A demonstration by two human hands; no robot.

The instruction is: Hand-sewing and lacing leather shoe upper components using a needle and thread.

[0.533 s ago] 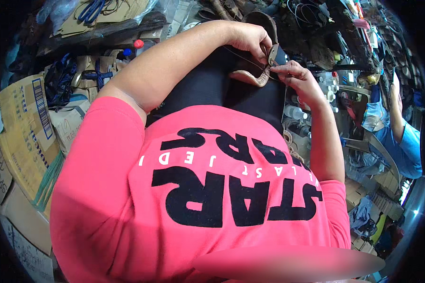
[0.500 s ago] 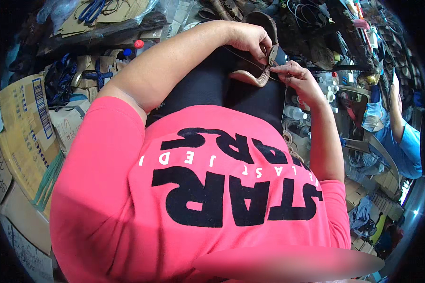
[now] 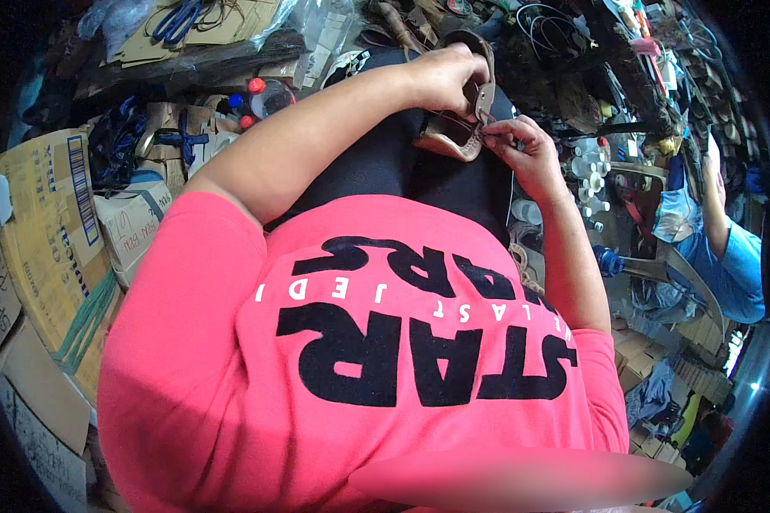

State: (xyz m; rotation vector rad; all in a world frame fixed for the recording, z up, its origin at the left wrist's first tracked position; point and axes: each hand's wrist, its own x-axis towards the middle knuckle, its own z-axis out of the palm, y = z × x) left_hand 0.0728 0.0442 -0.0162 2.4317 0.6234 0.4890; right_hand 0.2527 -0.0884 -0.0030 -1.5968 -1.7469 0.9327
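A brown leather shoe [image 3: 445,147] rests on my dark-trousered lap, its edge lined with stitching. My left hand [image 3: 447,79] is closed on the shoe's upper part, with the fingers curled behind a leather flap [image 3: 485,101] and partly hidden by it. From the other side my right hand [image 3: 526,147] pinches at the stitched edge, thumb and forefinger together. Whatever lies between those fingertips is too small to name. A thin thread-like line runs below my left hand across the shoe's opening.
Cardboard boxes [image 3: 47,248] crowd the left side. Capped plastic bottles [image 3: 269,98] stand beyond my left forearm, and several more [image 3: 590,171] are right of my right hand. Blue-handled scissors [image 3: 176,21] lie on cardboard at the far left. Another person's blue sleeve [image 3: 731,274] shows at right.
My left fingers have shifted from pinching the flap's edge to curling behind it. The shoe has tilted slightly, and my right fingertips have moved a little left, against the seam.
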